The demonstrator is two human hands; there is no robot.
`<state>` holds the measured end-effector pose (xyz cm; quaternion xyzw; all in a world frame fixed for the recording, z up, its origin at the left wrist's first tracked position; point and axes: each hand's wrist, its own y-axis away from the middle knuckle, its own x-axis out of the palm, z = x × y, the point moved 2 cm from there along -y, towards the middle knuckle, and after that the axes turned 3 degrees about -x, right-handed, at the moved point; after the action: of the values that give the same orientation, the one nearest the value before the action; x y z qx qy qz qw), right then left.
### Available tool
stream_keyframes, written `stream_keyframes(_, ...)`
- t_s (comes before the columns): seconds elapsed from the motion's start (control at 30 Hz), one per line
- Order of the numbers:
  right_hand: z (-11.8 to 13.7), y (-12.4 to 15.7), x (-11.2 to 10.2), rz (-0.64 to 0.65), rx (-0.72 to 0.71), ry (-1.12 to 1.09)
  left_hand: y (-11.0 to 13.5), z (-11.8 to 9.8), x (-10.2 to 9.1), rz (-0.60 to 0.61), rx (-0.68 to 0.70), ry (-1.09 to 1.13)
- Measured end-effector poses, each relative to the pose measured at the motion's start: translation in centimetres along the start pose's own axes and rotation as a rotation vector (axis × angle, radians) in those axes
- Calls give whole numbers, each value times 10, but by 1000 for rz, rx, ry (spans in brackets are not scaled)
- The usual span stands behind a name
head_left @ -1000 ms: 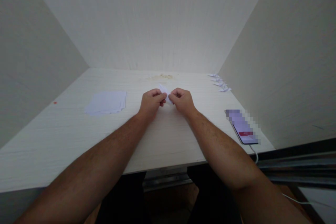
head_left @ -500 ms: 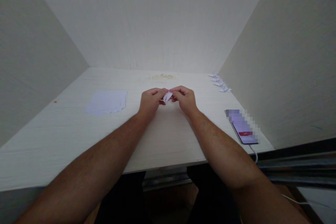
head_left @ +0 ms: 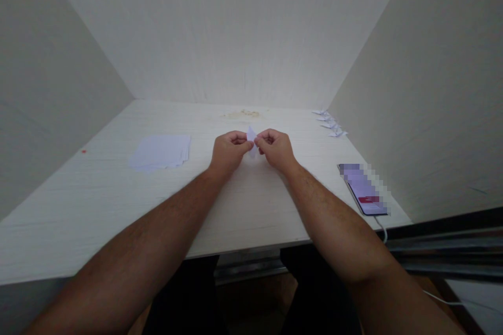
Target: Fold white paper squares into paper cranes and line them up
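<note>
A small folded piece of white paper (head_left: 251, 136) is pinched between my two hands above the middle of the white table (head_left: 243, 204). My left hand (head_left: 229, 149) is closed on its left side, fingers curled in. My right hand (head_left: 276, 148) is closed on its right side, thumb and fingers pressed together. The paper's point sticks up between the fingertips; the rest of it is hidden by my fingers.
A stack of white paper sheets (head_left: 160, 152) lies to the left. Several small folded paper pieces (head_left: 329, 124) sit at the far right by the wall. A phone (head_left: 363, 188) with a white cable (head_left: 380, 229) lies near the right front edge. Walls enclose three sides.
The folded paper has been turned between my fingertips, from lying sideways to pointing up. Both hands stayed in the same place over the table.
</note>
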<state>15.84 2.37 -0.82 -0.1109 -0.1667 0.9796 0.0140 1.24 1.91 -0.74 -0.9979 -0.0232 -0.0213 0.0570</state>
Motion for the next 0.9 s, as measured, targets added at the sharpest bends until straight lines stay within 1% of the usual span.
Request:
stream_keyframes(0.17,0,-2,-5,79,-84,178,4,-9,-4,-20,35,-206)
stream_keyframes(0.3,3,-1,-6,83,-129,311,4,-9,-4,48,-30,-275)
stream_keyframes(0.4,3,1,-7,53,-182,376,4,-6,-1,72,-91,-227)
stream_keyframes(0.57,4,4,-5,28,-266,524,4,1,2,68,-132,-116)
stream_keyframes(0.67,6,5,-4,22,-308,605,5,4,5,40,-170,-13)
stream_keyframes(0.77,8,6,-3,64,-365,617,7,4,6,-11,-187,73)
stream_keyframes(0.9,8,6,-3,93,-389,545,8,1,7,-38,-184,107)
